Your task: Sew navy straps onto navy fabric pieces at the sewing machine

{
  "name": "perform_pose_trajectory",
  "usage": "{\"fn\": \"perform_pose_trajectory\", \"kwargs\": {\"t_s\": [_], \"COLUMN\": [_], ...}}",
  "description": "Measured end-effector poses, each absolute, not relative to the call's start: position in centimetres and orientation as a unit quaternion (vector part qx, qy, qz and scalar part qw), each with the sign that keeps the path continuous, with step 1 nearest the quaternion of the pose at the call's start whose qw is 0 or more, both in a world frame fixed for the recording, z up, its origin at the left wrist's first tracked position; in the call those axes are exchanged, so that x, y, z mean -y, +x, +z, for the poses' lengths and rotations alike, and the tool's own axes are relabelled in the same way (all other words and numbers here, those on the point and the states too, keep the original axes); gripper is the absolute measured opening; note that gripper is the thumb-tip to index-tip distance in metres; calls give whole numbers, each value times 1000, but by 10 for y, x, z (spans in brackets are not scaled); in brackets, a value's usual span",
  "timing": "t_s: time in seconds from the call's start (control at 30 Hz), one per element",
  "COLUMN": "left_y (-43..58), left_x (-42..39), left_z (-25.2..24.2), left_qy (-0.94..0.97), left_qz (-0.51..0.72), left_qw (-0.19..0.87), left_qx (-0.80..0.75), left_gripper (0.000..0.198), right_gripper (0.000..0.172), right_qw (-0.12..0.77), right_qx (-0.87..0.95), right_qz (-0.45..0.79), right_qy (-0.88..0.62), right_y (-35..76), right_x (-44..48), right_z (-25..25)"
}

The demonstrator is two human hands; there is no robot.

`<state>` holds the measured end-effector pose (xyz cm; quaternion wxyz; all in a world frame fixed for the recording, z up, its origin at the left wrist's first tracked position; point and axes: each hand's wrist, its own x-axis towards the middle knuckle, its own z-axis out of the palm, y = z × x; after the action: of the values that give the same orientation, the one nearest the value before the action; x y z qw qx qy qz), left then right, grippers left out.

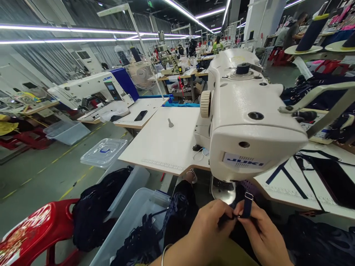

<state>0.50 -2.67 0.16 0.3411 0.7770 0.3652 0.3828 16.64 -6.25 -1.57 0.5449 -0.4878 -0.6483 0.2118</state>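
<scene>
A dark navy strap (247,209) with a metal slider buckle (249,195) is pinched in my right hand (262,231). My left hand (212,223) is closed right beside it, thumb and fingertips gripping the dark strap's end where the two hands meet. The exact point of contact between the fingertips is partly hidden. Just beyond my hands is the white JUKI sewing machine (249,147), with a shiny rounded metal part (224,192) under its head.
A pale table (163,144) with a small grey metal piece (170,123) extends left of the machine. Dark straps (294,181) and a black phone (337,181) lie on the right tabletop. Below left stand a plastic bin (133,218) of dark straps and a red stool (41,229).
</scene>
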Motion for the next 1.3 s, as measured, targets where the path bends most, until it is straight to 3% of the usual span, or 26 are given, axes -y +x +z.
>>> {"fn": "perform_pose_trajectory", "kwargs": {"t_s": [0.33,0.47,0.57,0.7,0.87,1.1,1.3], "left_y": [3,4,5,6,6,6,5], "left_x": [25,26,26,24,21,21,27], "left_z": [7,4,8,16,17,15,9], "left_qy": [759,756,728,625,556,590,694], "left_qz": [425,405,366,340,337,343,318], "left_qw": [359,366,435,581,643,606,451], "left_qx": [-339,-361,-383,-396,-405,-408,-462], "left_gripper": [26,24,19,18,21,21,18], "right_gripper": [20,16,7,25,26,19,15], "right_qw": [567,570,552,484,427,414,446], "right_qx": [657,656,597,558,585,553,571], "right_qz": [251,244,301,380,429,493,415], "right_qy": [-429,-430,-498,-557,-541,-528,-550], "right_y": [177,177,176,180,187,190,187], "right_x": [66,66,66,64,58,57,60], "right_z": [-32,-32,-26,-13,0,-1,-5]}}
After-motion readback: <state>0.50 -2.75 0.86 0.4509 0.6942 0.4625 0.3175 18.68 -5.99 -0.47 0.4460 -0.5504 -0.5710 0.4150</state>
